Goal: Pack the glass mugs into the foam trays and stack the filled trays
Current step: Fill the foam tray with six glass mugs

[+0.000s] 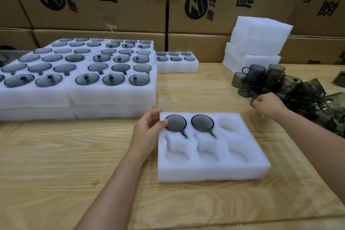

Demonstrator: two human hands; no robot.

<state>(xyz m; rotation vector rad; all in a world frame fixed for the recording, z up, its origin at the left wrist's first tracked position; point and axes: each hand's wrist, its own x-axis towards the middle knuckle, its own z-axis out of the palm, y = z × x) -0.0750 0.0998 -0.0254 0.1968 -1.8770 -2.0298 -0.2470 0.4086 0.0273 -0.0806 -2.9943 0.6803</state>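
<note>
Cardboard cartons (112,5) printed with black logos and characters are stacked as a wall behind a pale wooden table (56,164). On the table's left, a broad stack of filled trays (112,97) is laid out, each pocket taken up by a smoky glass mug with its handle set in a slot. One smaller filled tray (177,66) is placed just behind that stack, and a pile of white foam blocks (261,37) is set at the back right. A six-pocket foam tray (214,172) is positioned near the front edge, its far-left corner gripped by the left hand (147,129), whose thumb is pressed against the rim of the left packed mug (176,123). A second packed mug (202,122) is seated in the middle pocket of the far row; the other four pockets are unfilled. To the right, a heap of loose mugs (291,84) is piled on the table, and the right hand (268,104) is curled around a loose mug (254,101) at the heap's near edge.
</note>
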